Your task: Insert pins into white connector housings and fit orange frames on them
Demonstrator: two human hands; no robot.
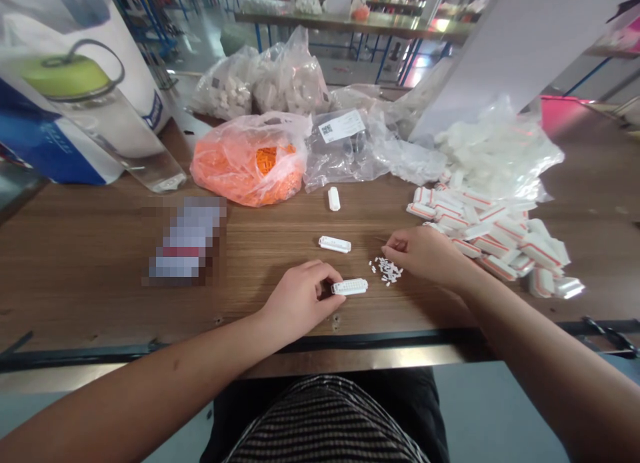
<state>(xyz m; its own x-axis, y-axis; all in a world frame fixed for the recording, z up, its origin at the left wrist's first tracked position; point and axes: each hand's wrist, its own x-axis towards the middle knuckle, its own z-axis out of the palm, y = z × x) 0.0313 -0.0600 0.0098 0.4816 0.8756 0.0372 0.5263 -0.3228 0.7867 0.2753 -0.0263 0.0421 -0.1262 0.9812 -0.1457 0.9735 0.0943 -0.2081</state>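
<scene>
My left hand (299, 299) rests on the wooden table (100, 303) with its fingers closed on one end of a white plastic connector (350, 287). My right hand (425, 253) hovers just right of a small heap of tiny white pieces (386, 271), its fingertips pinched together over the heap; what they hold is too small to see. A second white connector (335, 244) lies a little farther back, and a third (334, 199) stands near the bags.
A pile of white connectors with orange strips (495, 239) lies at the right. Behind are an orange-filled plastic bag (250, 163), clear bags of white parts (280, 83), a blue and white box (75, 89) at the left, and a blurred-out item (185, 239).
</scene>
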